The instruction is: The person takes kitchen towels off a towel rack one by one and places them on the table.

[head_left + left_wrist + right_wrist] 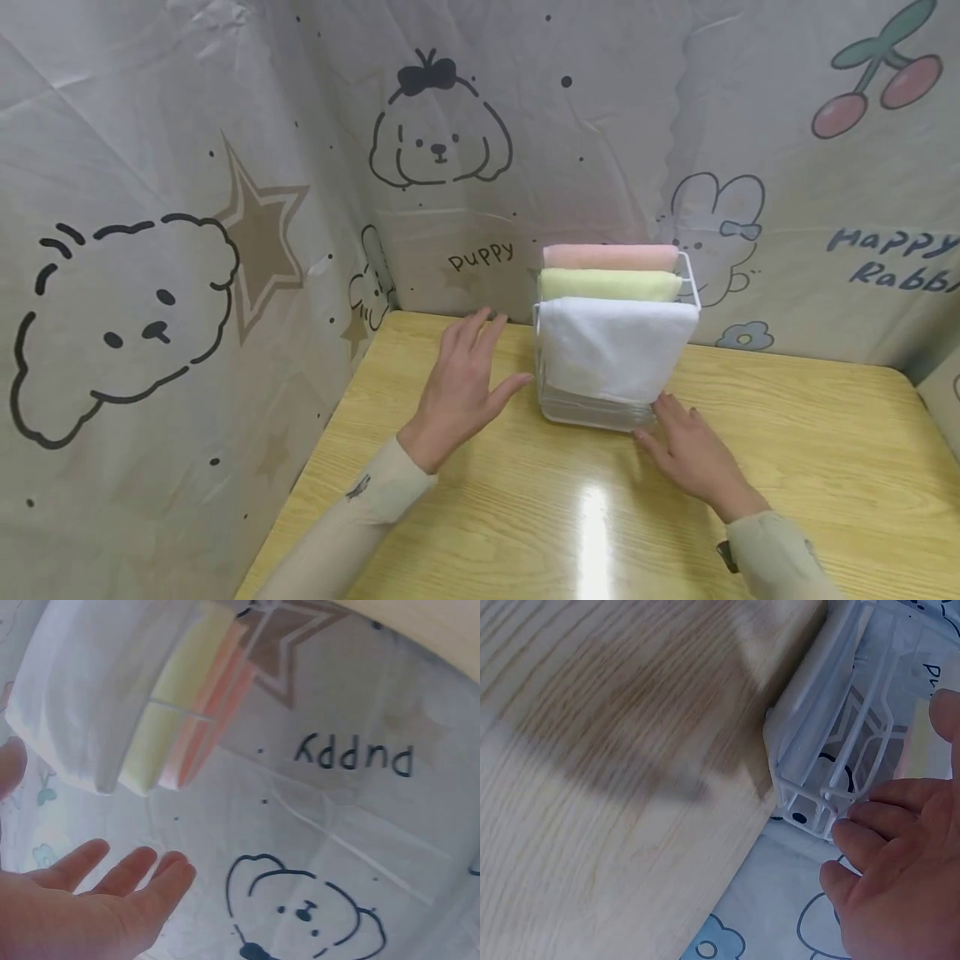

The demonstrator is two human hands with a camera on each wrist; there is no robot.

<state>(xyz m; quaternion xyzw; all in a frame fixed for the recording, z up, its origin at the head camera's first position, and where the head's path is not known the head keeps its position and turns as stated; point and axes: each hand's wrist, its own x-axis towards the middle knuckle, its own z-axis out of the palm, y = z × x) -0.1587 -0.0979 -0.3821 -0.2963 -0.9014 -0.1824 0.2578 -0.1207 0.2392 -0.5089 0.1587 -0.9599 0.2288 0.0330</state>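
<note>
Table (495,517): pale wood, printed sheet (592,192) behind
Rack (588,418): 3 o'clock from head-view centre
Draped, 6 to 12 o'clock: white cloth (615,350), yellow cloth (611,286), pink cloth (611,257)
Left hand (467,383): spread wide, near rack's 9 o'clock
Right hand (693,454): fingers loosely extended, at rack's 5 o'clock corner

A white wire rack (596,422) stands upright on the wooden table (810,442). A white towel (615,350) hangs at its front, a yellow towel (611,286) behind, a pink towel (609,257) at the back, all 3 draped in a row.
</note>
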